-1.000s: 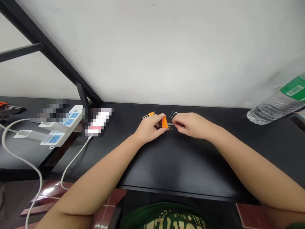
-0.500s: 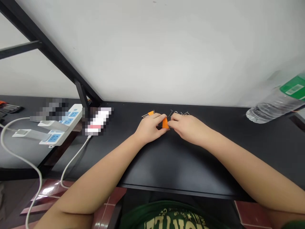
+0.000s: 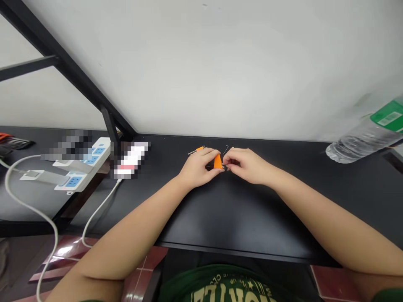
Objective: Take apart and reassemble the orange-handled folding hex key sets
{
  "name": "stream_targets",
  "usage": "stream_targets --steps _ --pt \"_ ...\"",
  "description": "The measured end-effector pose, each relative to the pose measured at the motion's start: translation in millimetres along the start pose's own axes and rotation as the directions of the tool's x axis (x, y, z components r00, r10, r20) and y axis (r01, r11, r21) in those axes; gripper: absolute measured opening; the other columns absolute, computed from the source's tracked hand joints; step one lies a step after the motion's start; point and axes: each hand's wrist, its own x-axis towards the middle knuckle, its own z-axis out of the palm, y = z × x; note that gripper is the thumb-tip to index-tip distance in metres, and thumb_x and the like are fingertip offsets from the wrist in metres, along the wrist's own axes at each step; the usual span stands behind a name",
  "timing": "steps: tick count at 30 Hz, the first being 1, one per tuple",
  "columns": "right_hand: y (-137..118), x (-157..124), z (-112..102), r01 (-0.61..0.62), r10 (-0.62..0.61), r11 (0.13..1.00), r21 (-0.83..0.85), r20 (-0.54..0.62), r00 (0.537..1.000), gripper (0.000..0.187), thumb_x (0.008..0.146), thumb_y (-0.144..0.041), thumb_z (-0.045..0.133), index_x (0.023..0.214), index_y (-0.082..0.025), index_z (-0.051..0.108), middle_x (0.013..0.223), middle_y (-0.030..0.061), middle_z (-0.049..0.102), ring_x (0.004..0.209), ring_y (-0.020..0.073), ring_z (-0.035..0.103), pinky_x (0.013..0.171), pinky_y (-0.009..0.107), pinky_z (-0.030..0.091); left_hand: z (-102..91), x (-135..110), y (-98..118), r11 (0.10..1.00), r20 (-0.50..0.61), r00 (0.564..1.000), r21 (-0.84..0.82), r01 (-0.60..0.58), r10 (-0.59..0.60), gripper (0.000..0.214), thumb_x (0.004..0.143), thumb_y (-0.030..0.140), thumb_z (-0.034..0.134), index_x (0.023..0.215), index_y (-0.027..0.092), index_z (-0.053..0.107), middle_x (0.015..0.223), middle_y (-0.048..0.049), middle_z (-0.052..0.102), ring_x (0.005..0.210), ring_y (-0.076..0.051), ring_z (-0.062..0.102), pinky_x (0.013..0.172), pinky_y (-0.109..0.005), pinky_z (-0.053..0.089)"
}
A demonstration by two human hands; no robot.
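Black desktop under your hands: your left hand pinches the orange holder near the far edge, your right hand nips a thin hex key at it. Loosen either pinch and that key could slip away.

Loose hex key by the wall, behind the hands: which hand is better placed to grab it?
Right, probably. The right hand sits just in front of the loose hex key and pinches only a small metal piece. The left hand grips the orange holder.
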Motion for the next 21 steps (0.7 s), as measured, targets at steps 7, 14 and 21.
stream_targets --steps 7,14,21 --pt "13.3 0.1 -18.4 0.015 -0.001 0.995 -0.095 0.149 0.989 0.018 0.089 -0.011 0.052 0.1 -0.021 0.064 0.094 0.0029 0.068 0.082 0.0167 0.059 0.075 0.028 0.044 5.1 -2.1 -6.1 0.998 0.014 0.998 -0.03 0.059 -0.059 0.044 0.091 0.043 0.071 0.129 0.025 0.062 0.103 -0.0045 0.072 0.092 -0.02 0.067 0.085 -0.032 0.055" --pt "76.6 -5.3 -44.8 -0.221 0.294 0.829 -0.514 0.064 0.954 0.022 0.094 -0.018 0.052 0.102 -0.018 0.072 0.107 0.0096 0.07 0.092 0.0222 0.063 0.078 0.032 0.045 9.7 -2.6 -8.9 0.992 0.059 0.994 -0.08 0.093 -0.088 0.048 0.09 0.043 0.072 0.133 0.026 0.06 0.1 -0.0019 0.074 0.092 -0.02 0.068 0.086 -0.033 0.056" --pt "80.9 -4.8 -30.5 -0.189 0.303 0.771 -0.608 0.089 0.949 0.025 0.098 -0.023 0.051 0.11 -0.022 0.073 0.108 0.0092 0.068 0.09 0.0213 0.065 0.067 0.03 0.04 9.0 -3.1 -10.1 0.992 0.03 0.997 -0.099 0.072 -0.069 0.051 0.09 0.041 0.074 0.136 0.026 0.06 0.103 -0.0014 0.076 0.094 -0.019 0.07 0.088 -0.032 0.056"
